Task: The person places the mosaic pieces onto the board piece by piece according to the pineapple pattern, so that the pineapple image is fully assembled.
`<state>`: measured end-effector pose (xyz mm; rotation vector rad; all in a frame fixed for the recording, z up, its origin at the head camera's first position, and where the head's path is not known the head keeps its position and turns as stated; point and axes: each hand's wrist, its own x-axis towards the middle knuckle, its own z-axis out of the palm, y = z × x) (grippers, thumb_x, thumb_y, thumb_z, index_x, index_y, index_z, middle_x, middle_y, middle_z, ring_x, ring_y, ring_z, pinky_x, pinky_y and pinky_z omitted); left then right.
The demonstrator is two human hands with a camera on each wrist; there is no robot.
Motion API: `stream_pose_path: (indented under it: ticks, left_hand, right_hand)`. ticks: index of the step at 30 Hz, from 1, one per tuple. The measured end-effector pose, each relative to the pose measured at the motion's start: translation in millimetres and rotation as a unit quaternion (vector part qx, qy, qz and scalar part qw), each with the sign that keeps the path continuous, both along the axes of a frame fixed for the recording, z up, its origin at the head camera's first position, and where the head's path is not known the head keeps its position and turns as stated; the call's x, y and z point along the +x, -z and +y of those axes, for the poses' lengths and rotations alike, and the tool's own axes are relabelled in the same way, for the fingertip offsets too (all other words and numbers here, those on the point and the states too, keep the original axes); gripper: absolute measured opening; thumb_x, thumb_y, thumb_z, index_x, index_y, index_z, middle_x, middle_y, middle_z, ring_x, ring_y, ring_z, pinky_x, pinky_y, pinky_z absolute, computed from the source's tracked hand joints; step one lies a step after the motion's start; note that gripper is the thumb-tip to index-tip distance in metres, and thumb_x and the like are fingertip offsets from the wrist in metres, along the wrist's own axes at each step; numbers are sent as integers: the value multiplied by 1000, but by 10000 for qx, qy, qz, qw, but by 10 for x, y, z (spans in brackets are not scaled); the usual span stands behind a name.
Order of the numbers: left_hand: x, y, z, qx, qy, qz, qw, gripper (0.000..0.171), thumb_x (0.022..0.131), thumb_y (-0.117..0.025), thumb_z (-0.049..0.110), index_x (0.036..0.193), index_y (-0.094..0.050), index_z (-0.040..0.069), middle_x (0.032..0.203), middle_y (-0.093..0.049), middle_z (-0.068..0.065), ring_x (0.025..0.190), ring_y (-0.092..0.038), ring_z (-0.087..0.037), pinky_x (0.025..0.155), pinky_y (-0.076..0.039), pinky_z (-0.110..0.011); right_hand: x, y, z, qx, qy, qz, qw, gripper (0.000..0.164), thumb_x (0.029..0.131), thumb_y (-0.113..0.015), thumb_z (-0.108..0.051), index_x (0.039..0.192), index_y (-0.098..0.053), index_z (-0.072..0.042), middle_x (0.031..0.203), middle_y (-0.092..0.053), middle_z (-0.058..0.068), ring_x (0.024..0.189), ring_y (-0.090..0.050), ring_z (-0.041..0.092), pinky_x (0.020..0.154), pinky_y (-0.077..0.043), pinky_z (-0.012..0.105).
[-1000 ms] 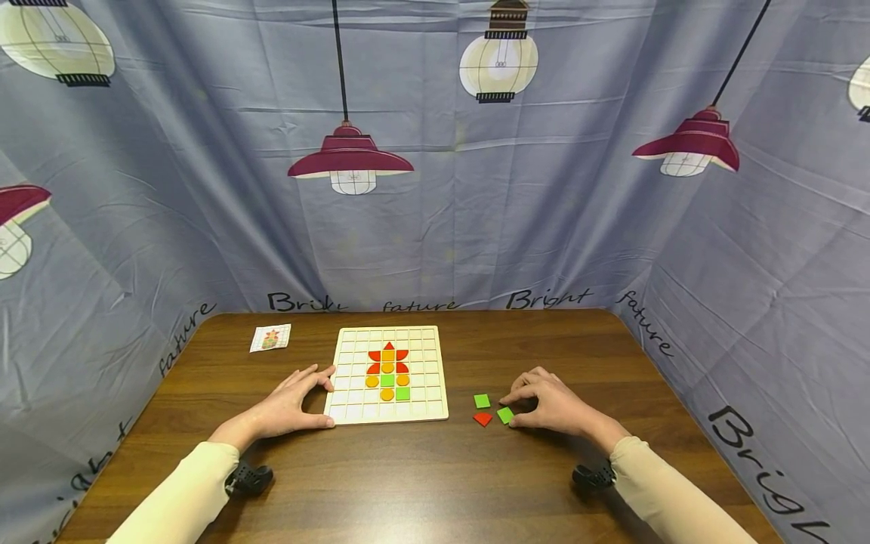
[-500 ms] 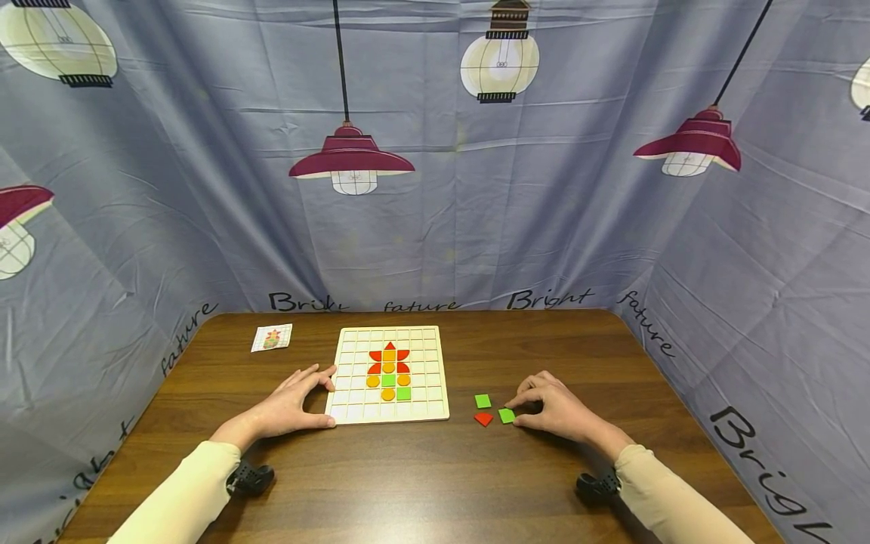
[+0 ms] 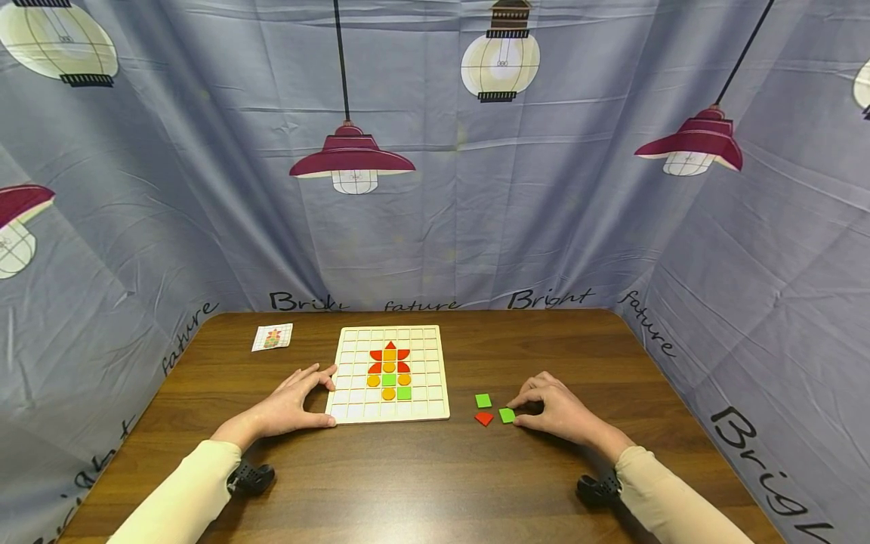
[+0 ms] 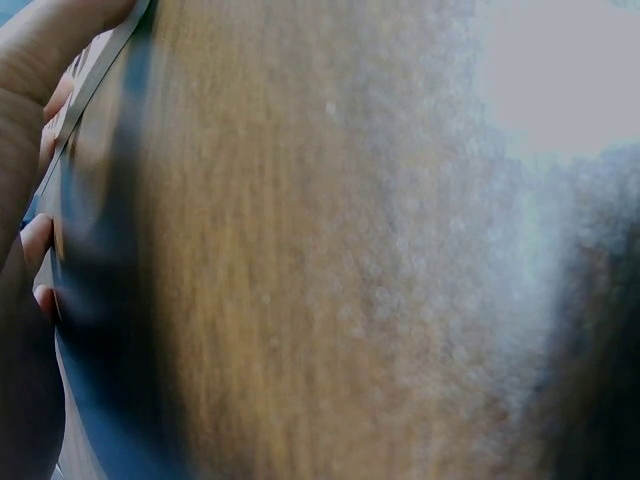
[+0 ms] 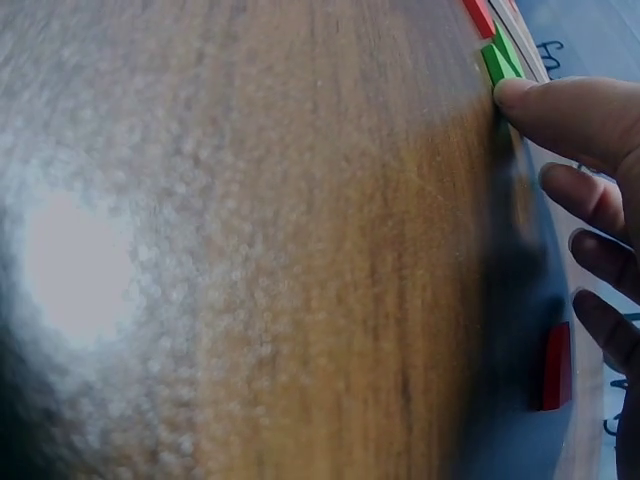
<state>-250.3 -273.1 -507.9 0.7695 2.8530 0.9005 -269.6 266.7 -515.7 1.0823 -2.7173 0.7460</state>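
My left hand rests at the left edge of a cream grid board, its thumb by the near corner and a finger against the side. In the left wrist view the thumb lies along the board's rim. Red, orange and green tiles form a figure on the grid. To the right, my right hand pinches a green square tile between thumb and index finger, low over the table. Beside that tile lie another green square and a red quarter-circle-like tile.
A small card printed with a similar figure lies back left on the brown wooden table. Under the right hand's fingers, a red piece shows in the right wrist view, hidden in the head view. A printed curtain hangs behind.
The pinched green tile has turned slightly, its edges now more in line with the other green square. My right hand has shifted a little to the right. My left hand stays put.
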Motion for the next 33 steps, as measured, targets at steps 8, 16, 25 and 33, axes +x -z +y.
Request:
stream_pose_path:
  ticks: [8, 16, 25, 33]
  left_hand:
    - [3, 7, 0, 13, 4, 39, 10000, 50, 81, -83, 51, 113, -57, 23, 160, -40, -16, 148, -25, -51, 116, -12, -72]
    - [-9, 16, 1, 1, -16, -48, 10000, 52, 81, -83, 53, 113, -57, 21, 161, -39, -15, 149, -24, -50, 118, -10, -69]
    - [-5, 24, 6, 26, -47, -75, 10000, 51, 81, -83, 52, 113, -57, 22, 161, -38, -14, 150, -22, -48, 119, -9, -68]
    - [8, 12, 3, 76, 6, 20, 10000, 50, 81, -83, 51, 112, -58, 21, 160, -40, -16, 148, -24, -51, 116, -11, -71]
  right_hand:
    - [-3, 3, -24, 89, -99, 375, 9992, 19, 81, -89, -29, 96, -77, -30, 82, -57, -20, 86, -46, 3, 76, -40, 29]
    - [-10, 36, -28, 149, -91, 453, 9988, 21, 80, -89, -27, 94, -74, -31, 80, -54, -19, 84, -45, 3, 73, -40, 27]
    - [-19, 59, -61, 25, -142, 570, 9983, 20, 80, -88, -26, 94, -74, -28, 81, -54, -17, 83, -45, 3, 70, -41, 23]
    - [-63, -69, -219, -402, -36, 513, 9979, 21, 80, -88, -24, 95, -74, -29, 84, -56, -18, 86, -46, 3, 71, -43, 24]
